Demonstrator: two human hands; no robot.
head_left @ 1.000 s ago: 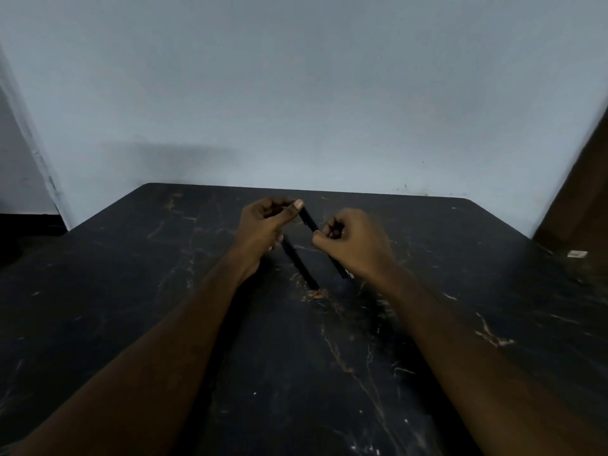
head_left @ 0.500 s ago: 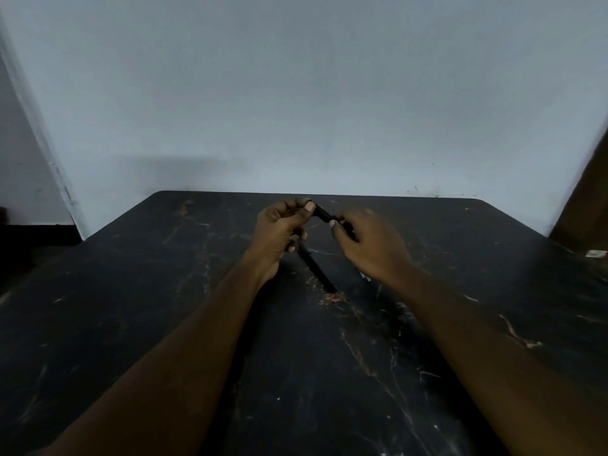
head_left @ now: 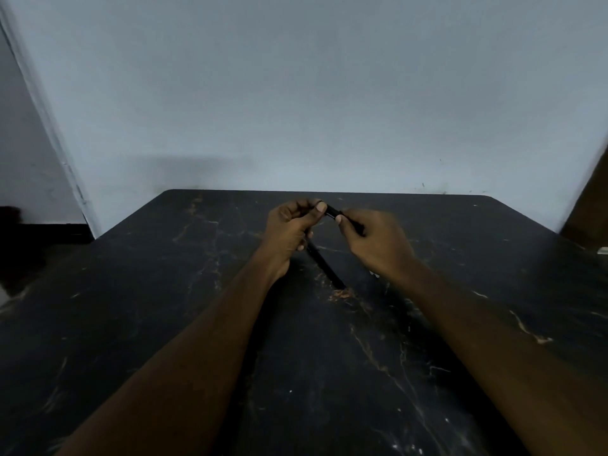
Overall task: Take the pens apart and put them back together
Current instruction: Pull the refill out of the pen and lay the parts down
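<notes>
Grip: left hand, right hand pinch pen | second pen just below

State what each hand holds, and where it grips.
Both grip one black pen: the left hand pinches its far end, the right hand the nearer part. Whether the left also holds the second pen is unclear.

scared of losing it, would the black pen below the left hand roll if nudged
Probably rolls: the lower black pen looks slim and round, the table smooth and flat. Straight, so likely stiff and light. Whether the left hand touches it is unclear.
</notes>
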